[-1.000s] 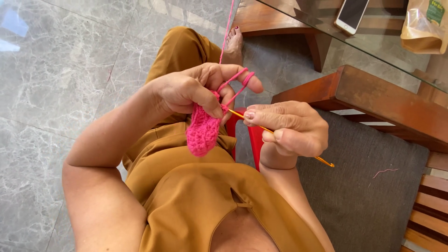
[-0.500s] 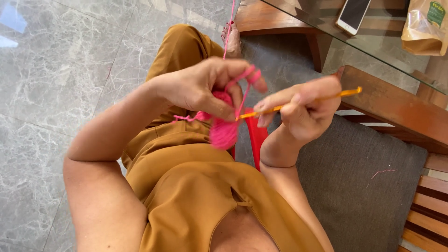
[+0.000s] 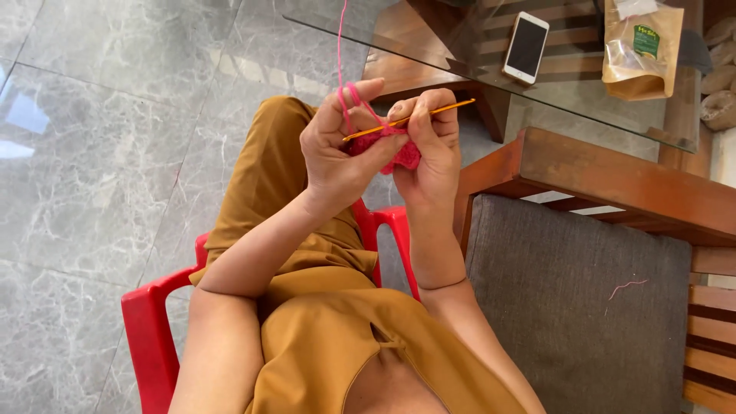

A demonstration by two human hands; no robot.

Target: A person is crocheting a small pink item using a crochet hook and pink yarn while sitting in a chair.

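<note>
Crochet hook (image 3: 410,119) lies near-level, tip pointing left.

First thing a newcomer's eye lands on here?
The pink crochet piece at centre, pinched between the left hand and right hand, with an orange hook across it. Next, the red plastic chair below, then the phone on the glass table, top right.

The two hands meet at upper centre of the frame, left hand (image 3: 337,149) beside right hand (image 3: 433,146), with the crochet piece (image 3: 387,149) between them. A phone (image 3: 526,47) and pouch (image 3: 640,50) lie on the table (image 3: 583,100) at upper right; a cushioned chair (image 3: 575,307) sits lower right.
</note>
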